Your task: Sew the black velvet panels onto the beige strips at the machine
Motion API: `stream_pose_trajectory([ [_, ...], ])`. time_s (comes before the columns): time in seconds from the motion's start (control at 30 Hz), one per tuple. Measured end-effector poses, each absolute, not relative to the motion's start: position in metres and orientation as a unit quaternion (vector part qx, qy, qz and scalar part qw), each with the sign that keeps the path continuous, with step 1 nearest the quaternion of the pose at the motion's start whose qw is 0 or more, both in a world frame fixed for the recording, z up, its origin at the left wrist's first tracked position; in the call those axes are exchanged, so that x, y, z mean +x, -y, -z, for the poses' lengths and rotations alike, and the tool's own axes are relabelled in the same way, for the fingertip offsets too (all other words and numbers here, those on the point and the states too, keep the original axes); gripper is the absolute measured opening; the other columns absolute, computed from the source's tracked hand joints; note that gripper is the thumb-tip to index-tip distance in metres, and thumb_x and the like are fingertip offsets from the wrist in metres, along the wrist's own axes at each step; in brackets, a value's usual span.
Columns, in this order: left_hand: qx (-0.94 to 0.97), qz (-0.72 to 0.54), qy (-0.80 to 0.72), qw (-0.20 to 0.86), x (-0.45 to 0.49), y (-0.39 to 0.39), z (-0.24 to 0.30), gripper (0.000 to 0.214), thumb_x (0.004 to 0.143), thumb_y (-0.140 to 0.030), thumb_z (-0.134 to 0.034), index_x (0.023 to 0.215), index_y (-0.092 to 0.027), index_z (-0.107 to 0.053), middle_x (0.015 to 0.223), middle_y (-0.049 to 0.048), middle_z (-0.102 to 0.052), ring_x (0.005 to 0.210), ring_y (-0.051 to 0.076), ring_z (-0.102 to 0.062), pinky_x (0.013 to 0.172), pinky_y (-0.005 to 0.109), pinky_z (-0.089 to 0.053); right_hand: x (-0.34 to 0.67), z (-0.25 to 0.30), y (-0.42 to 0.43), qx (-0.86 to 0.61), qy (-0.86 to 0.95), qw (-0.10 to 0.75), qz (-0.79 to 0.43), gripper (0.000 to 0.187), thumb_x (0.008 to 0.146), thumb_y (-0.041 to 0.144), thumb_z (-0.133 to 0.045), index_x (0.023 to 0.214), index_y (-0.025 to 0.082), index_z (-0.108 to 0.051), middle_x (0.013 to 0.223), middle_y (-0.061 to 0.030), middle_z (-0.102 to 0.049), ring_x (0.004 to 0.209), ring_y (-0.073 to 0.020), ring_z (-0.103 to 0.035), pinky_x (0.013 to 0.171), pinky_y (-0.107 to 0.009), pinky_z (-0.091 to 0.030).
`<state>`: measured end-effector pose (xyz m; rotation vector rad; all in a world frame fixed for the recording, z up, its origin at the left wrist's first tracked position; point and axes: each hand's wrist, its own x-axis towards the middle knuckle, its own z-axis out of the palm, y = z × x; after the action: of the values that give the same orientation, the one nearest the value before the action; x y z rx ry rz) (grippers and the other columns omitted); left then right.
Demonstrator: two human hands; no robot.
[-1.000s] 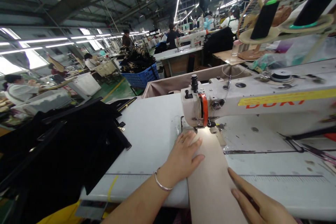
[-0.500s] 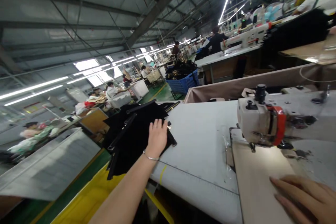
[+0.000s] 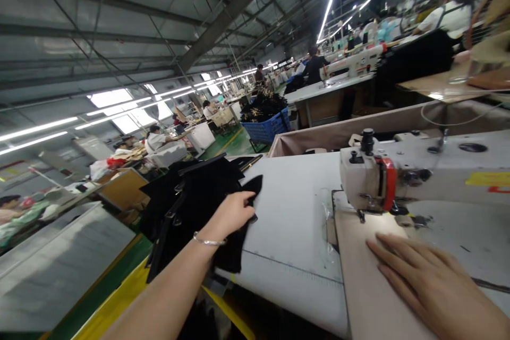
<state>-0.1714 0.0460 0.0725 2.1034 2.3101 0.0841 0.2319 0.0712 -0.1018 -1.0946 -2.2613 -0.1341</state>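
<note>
My left hand [image 3: 235, 213], with a bracelet at the wrist, pinches the edge of a black fabric piece [image 3: 229, 252] at the left end of the white sewing table [image 3: 287, 212]. More black fabric pieces [image 3: 203, 183] with dark edge strips lie piled under and beyond it. A corner of the gripped piece sticks up above my fingers. My right hand [image 3: 426, 271] rests flat, fingers stretched, on the pale panel [image 3: 358, 260] of the table, just in front of the sewing machine [image 3: 366, 180]. Its lamp lights the spot under the machine head.
A ruler scale [image 3: 290, 264] runs along the table's front edge. Below left is something yellow [image 3: 115, 303]. A fabric-lined trough [image 3: 311, 137] lies behind the table, and a blue crate [image 3: 265, 126] of black pieces stands farther back. Other people sit or stand at distant stations.
My left hand has closed on a black piece and lifted its edge. My right hand has slid forward toward the machine head. The view has turned slightly to the right.
</note>
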Motion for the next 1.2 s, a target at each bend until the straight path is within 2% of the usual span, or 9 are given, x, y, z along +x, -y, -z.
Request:
stream_pose_trajectory([
  [0.1,0.765,-0.075,-0.625,0.136,-0.111,-0.057,-0.03,0.033,0.095,-0.033,-0.043,0.12,-0.02,-0.06,0.09,0.0038,-0.067,0.073,0.017,-0.066,0.075,0.03,-0.053,0.224,0.081,-0.075,-0.403,0.878,0.247,0.071,0.042,0.091,0.047,-0.048,0.129,0.032,-0.055,0.128,-0.0012,-0.059,0.115,-0.0254,-0.054,0.095,-0.046,-0.04],
  [0.23,0.808,-0.173,-0.558,0.074,-0.065,-0.094,0.019,0.036,0.089,-0.027,-0.057,0.124,-0.02,-0.055,0.117,0.01,-0.057,0.114,0.024,-0.052,0.103,0.042,-0.038,0.219,0.066,-0.074,-0.422,0.873,0.235,0.065,0.037,0.094,0.036,-0.044,0.128,0.027,-0.056,0.129,-0.0029,-0.058,0.114,-0.0235,-0.053,0.095,-0.043,-0.04],
  [0.33,0.806,-0.186,-0.552,0.103,-0.056,-0.122,0.03,0.03,0.082,-0.03,-0.067,0.109,-0.018,-0.061,0.107,0.0081,-0.059,0.105,0.025,-0.053,0.096,0.04,-0.042,0.218,0.063,-0.071,-0.43,0.871,0.229,0.063,0.036,0.094,0.034,-0.044,0.128,0.027,-0.055,0.129,-0.0031,-0.057,0.114,-0.0225,-0.053,0.094,-0.042,-0.04],
  [0.43,0.803,-0.198,-0.546,0.133,-0.059,-0.127,0.017,0.018,0.087,-0.033,-0.061,0.094,-0.017,-0.063,0.095,0.0051,-0.062,0.093,0.021,-0.057,0.087,0.034,-0.045,0.218,0.06,-0.069,-0.436,0.868,0.231,0.058,0.035,0.094,0.034,-0.045,0.127,0.027,-0.055,0.13,-0.0036,-0.056,0.114,-0.0223,-0.052,0.095,-0.042,-0.039],
  [0.53,0.781,-0.248,-0.539,0.197,-0.074,-0.111,-0.02,0.026,0.094,-0.038,-0.048,0.098,-0.017,-0.063,0.097,0.0036,-0.066,0.091,0.019,-0.06,0.086,0.03,-0.046,0.217,0.059,-0.069,-0.438,0.867,0.231,0.05,0.036,0.094,0.033,-0.044,0.128,0.028,-0.054,0.13,-0.004,-0.056,0.116,-0.0231,-0.051,0.095,-0.043,-0.039],
  [0.73,0.605,-0.444,-0.544,0.375,-0.088,-0.09,-0.09,0.035,0.091,-0.043,-0.049,0.106,-0.015,-0.064,0.098,0.0045,-0.07,0.084,0.019,-0.065,0.078,0.03,-0.051,0.217,0.055,-0.067,-0.439,0.869,0.225,0.036,0.035,0.094,0.032,-0.044,0.128,0.026,-0.054,0.13,-0.0055,-0.056,0.115,-0.0248,-0.051,0.093,-0.044,-0.039],
  [0.9,0.743,-0.243,-0.512,0.357,-0.017,-0.098,-0.028,0.02,0.085,-0.022,-0.054,0.098,-0.018,-0.069,0.099,0.0034,-0.071,0.093,0.018,-0.064,0.089,0.03,-0.048,0.216,0.052,-0.066,-0.44,0.87,0.222,0.035,0.035,0.095,0.03,-0.044,0.128,0.024,-0.053,0.129,-0.0055,-0.056,0.113,-0.0233,-0.051,0.091,-0.042,-0.039],
  [1.03,0.755,-0.275,-0.54,0.25,0.023,-0.107,0.025,0.014,0.079,-0.013,-0.06,0.092,-0.017,-0.064,0.089,0.0036,-0.068,0.085,0.018,-0.063,0.08,0.029,-0.05,0.216,0.052,-0.067,-0.448,0.867,0.216,0.029,0.039,0.096,0.032,-0.042,0.133,0.02,-0.047,0.129,-0.0071,-0.056,0.115,-0.0242,-0.05,0.093,-0.043,-0.038],
  [1.2,0.789,-0.253,-0.522,0.204,0.023,-0.117,0.027,0.004,0.077,-0.014,-0.064,0.075,-0.017,-0.064,0.082,0.003,-0.066,0.083,0.018,-0.062,0.078,0.03,-0.049,0.217,0.055,-0.068,-0.447,0.871,0.205,0.017,0.043,0.096,0.04,-0.043,0.135,0.022,-0.046,0.131,-0.0068,-0.054,0.115,-0.0257,-0.048,0.094,-0.044,-0.036],
])
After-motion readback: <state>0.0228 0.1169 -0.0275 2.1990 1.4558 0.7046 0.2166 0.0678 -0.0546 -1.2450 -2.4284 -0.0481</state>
